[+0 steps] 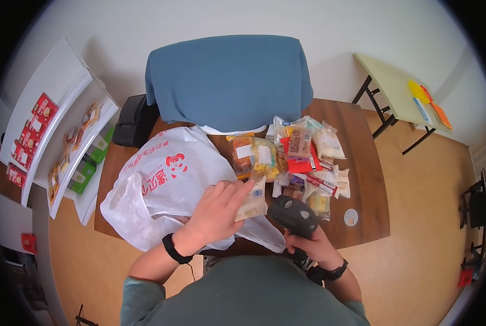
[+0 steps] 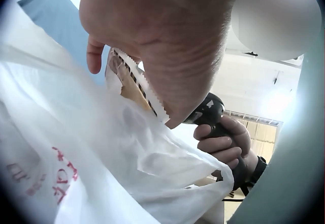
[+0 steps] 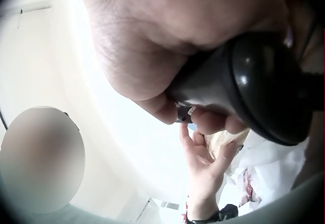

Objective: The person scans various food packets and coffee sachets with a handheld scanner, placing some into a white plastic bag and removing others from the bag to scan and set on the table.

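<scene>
In the head view my left hand [image 1: 215, 209] pinches a clear packet [image 1: 252, 205] with a barcode label, at the right side of a white plastic bag [image 1: 191, 163] with red print. The left wrist view shows the packet's serrated edge [image 2: 147, 94] beneath the left hand [image 2: 162, 36]. My right hand [image 1: 313, 247] grips a black handheld scanner [image 1: 294, 215] by its handle, its head close to the packet's right side. The right wrist view has the scanner [image 3: 254, 87] under the right hand [image 3: 167, 36]. How full the bag is cannot be seen.
Several packaged foods [image 1: 300, 144] lie on the brown table [image 1: 362, 163] beyond the scanner, beside a round white disc [image 1: 351, 217]. A blue cloth [image 1: 229, 81] covers something at the back, with a black device [image 1: 136, 122] to its left. Shelves [image 1: 63, 136] stand at left, a folding table [image 1: 395, 92] at right.
</scene>
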### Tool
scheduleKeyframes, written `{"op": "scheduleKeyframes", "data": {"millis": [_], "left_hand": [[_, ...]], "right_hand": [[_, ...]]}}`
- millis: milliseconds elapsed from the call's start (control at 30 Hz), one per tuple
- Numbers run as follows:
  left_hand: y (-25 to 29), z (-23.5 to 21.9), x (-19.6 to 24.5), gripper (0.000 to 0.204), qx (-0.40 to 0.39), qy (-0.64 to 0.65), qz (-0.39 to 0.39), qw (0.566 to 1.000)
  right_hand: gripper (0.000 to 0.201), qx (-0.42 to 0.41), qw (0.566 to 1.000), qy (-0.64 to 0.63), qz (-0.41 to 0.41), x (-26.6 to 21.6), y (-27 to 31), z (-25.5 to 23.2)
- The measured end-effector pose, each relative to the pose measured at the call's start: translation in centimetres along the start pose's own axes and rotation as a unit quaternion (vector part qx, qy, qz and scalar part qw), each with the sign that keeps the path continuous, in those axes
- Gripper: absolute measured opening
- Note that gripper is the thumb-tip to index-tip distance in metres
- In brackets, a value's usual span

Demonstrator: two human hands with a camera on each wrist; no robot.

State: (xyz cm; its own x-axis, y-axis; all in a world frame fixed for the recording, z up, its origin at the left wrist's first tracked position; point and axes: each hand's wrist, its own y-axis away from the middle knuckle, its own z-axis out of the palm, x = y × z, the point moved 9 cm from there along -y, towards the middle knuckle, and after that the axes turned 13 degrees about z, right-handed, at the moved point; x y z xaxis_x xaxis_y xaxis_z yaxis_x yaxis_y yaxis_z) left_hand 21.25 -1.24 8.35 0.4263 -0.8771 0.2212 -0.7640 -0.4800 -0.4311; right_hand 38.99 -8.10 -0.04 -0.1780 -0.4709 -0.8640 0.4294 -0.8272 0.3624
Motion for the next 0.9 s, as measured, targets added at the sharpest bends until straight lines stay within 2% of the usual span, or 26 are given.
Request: {"op": "scheduleKeyframes", "data": {"millis": [100,300,367,400,433,500,600,633,700,733,767,833,867,900], "left_hand": [[-0.1,0.7,-0.1,0.097,-0.011,0.014,-0.001,1.0],[-1.7,0.3,-1.4,0.091,-0.018,0.067,-0.036,0.997],[-2.6,-0.4,-3.8,0.091,0.042,0.073,-0.106,0.991],[-3.3,-0.5,-4.7,0.089,0.079,0.064,-0.108,0.989],[-4.2,0.0,-5.5,0.089,0.082,0.067,-0.108,0.989],[-5.5,0.7,-8.0,0.086,0.117,0.075,-0.173,0.975],[-7.1,3.3,-10.1,0.088,0.157,0.087,-0.165,0.97],[-7.1,3.5,-10.0,0.088,0.157,0.087,-0.169,0.969],[-6.5,5.3,-9.4,0.087,0.089,0.18,-0.147,0.969],[-5.7,4.2,-8.3,0.069,0.089,0.08,-0.103,0.987],[-4.6,2.9,-7.9,0.069,0.083,0.076,-0.117,0.987],[-2.7,-0.6,-6.3,0.047,0.073,0.107,-0.087,0.988],[-1.1,-2.0,-6.1,0.03,0.091,0.152,-0.092,0.98],[0.9,-2.3,-6.3,0.027,0.015,0.202,-0.126,0.971]], "right_hand": [[0.025,0.0,1.0,0.004,0.009,0.2,-0.4,-0.1],[0.027,0.006,1.0,-0.006,-0.009,0.3,-0.1,-0.9],[0.029,0.01,0.999,-0.039,-0.03,0.4,0.0,-1.5],[0.029,0.011,0.999,-0.036,-0.03,0.5,0.0,-1.5],[0.032,0.024,0.998,-0.044,-0.033,0.4,0.1,-1.6],[0.034,0.039,0.997,-0.049,-0.035,0.5,0.2,-2.0],[0.033,0.017,0.997,-0.062,-0.05,0.6,0.2,-1.9],[0.035,0.028,0.997,-0.058,-0.052,0.7,0.3,-2.1],[0.038,0.031,0.997,-0.058,-0.044,1.2,0.3,-2.0],[0.039,0.039,0.997,-0.041,-0.049,1.0,0.5,-2.1],[0.041,0.047,0.997,-0.025,-0.054,1.1,0.6,-2.3],[0.042,0.035,0.997,-0.045,-0.047,1.9,0.6,-2.5],[0.043,0.039,0.997,-0.042,-0.05,1.8,0.6,-2.7],[0.043,0.044,0.997,-0.039,-0.053,1.7,0.6,-2.7]]}}
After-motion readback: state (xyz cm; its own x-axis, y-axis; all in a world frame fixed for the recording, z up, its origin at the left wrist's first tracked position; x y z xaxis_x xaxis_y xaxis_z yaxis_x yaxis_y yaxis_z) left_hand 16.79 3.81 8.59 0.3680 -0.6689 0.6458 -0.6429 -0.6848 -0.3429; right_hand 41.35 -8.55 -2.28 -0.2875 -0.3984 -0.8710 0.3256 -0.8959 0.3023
